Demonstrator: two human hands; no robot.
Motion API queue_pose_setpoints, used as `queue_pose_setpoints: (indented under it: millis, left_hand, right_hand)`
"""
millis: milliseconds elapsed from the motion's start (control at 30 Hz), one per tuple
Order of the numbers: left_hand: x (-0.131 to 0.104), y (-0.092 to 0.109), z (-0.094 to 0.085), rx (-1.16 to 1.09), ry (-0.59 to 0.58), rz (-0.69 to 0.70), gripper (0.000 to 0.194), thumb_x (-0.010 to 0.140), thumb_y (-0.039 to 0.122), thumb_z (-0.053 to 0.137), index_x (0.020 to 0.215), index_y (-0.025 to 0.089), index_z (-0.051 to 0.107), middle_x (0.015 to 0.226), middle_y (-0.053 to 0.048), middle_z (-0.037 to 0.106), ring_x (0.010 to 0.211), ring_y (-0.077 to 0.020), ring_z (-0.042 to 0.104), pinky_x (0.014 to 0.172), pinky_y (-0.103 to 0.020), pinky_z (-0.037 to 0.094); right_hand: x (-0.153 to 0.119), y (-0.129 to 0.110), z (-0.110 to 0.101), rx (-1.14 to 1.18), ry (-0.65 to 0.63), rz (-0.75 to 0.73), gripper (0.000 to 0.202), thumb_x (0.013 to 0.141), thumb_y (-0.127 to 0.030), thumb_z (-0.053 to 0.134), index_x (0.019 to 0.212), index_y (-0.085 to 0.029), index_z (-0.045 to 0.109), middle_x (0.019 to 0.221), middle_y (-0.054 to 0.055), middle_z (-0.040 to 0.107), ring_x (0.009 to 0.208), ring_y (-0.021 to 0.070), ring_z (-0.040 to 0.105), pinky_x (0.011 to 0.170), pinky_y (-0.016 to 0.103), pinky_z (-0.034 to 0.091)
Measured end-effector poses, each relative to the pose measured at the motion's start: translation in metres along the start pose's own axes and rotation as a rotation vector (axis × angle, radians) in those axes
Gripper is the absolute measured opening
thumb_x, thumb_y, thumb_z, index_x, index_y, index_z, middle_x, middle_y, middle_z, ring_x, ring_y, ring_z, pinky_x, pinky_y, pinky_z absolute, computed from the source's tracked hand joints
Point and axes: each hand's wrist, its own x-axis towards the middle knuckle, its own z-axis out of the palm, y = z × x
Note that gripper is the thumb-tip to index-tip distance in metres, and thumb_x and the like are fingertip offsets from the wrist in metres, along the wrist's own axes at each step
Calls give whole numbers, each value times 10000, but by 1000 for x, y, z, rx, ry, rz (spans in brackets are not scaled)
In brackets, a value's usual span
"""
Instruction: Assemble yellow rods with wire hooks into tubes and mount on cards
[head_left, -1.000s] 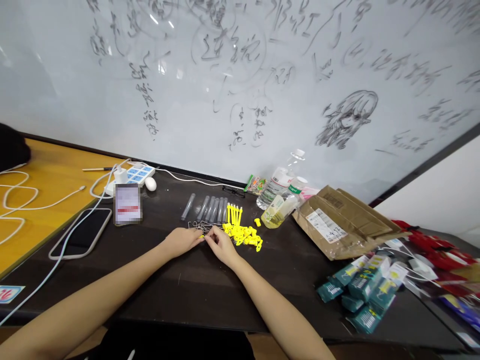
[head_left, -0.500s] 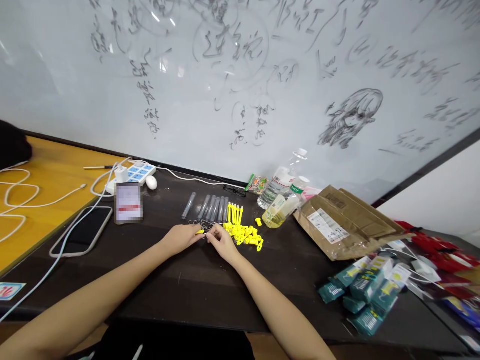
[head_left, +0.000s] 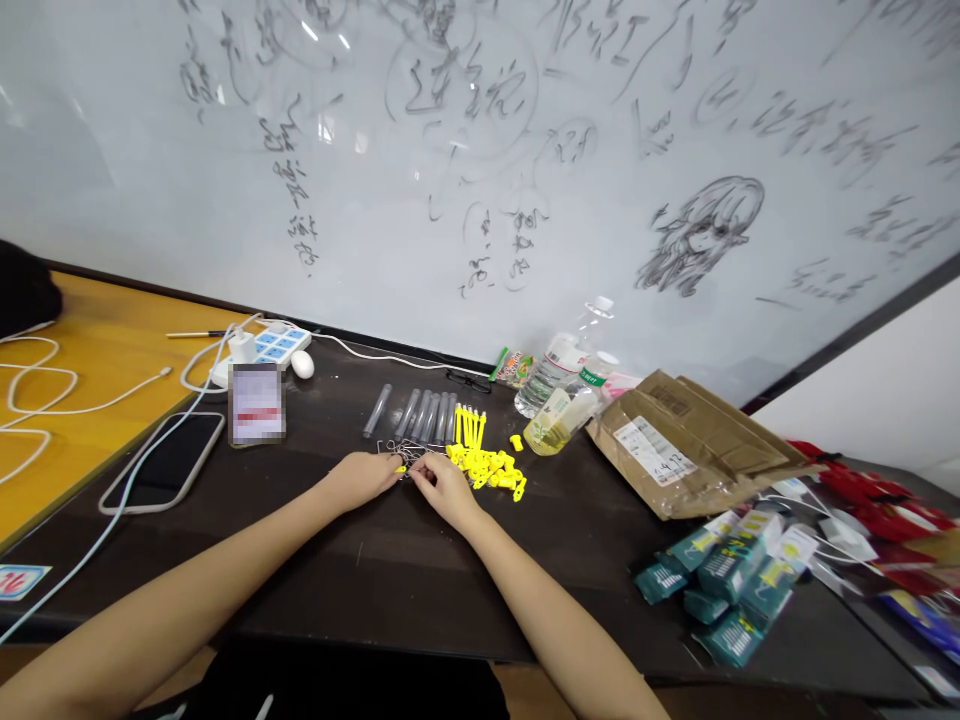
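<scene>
My left hand [head_left: 365, 478] is closed in a pinch on a small yellow plastic piece [head_left: 401, 469], whose end shows at the fingertips. Just right of it, my right hand [head_left: 444, 484] pinches thumb against finger close to that piece; what lies between those fingertips is too small to make out. Behind both hands lies a tangle of thin metal wire hooks [head_left: 405, 447], partly covered by the fingers. A heap of yellow plastic parts [head_left: 491, 467] sits right beside my right hand. Farther back are several clear tubes [head_left: 425, 416] and a row of slim yellow sticks [head_left: 470, 427].
On the left lie a phone [head_left: 163, 462], a power strip [head_left: 279, 346] with cables, and a white egg-shaped object [head_left: 302, 364]. To the right stand bottles [head_left: 559, 420], a cardboard package [head_left: 675, 445] and green boxes [head_left: 739, 585]. A whiteboard [head_left: 360, 220] rises behind the table.
My fingertips have shifted slightly around the yellow piece, and the right thumb and finger sit a little differently. The things on the table stay where they were.
</scene>
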Motion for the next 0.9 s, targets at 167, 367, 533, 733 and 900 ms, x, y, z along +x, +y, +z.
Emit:
queue_pose_setpoints:
  millis: [167, 367, 533, 733, 900]
  left_hand:
    - [1, 6, -2, 51, -4, -12, 276, 937, 305, 349, 958, 134, 565, 851, -99, 680, 709, -224, 673, 585, -272, 484]
    - [1, 8, 3, 64, 8, -28, 313, 942, 301, 332, 933, 120, 587, 805, -119, 678, 685, -225, 675, 583, -275, 489]
    - [1, 10, -1, 82, -9, -31, 323, 941, 313, 347, 936, 113, 601, 786, -123, 687, 680, -219, 679, 596, -272, 494]
    - [0, 11, -3, 85, -47, -60, 333, 936, 327, 370, 947, 106, 619, 768, -136, 694, 690, -236, 684, 603, -281, 494]
    - [-1, 12, -1, 65, -41, -81, 344, 936, 351, 367, 946, 116, 617, 760, -134, 696, 684, -238, 684, 601, -287, 491]
  right_hand:
    - [-2, -5, 1, -73, 4, -48, 118, 865, -228, 493, 764, -202, 548, 700, 17, 537, 707, 165, 493, 644, 262, 379]
    - [-2, -8, 2, -54, 14, -21, 136, 852, -229, 502, 718, -209, 500, 687, 11, 520, 682, 163, 486, 620, 259, 374]
    - [-1, -7, 2, 13, 3, 17, 158, 842, -232, 498, 692, -208, 456, 671, -3, 493, 664, 154, 470, 611, 256, 364]
    - [1, -4, 2, 61, -26, -5, 168, 844, -225, 493, 688, -204, 433, 670, -9, 477, 659, 145, 452, 619, 256, 357]
    - [0, -4, 1, 103, -44, 1, 147, 845, -235, 506, 707, -202, 466, 686, -5, 482, 677, 145, 460, 620, 253, 367]
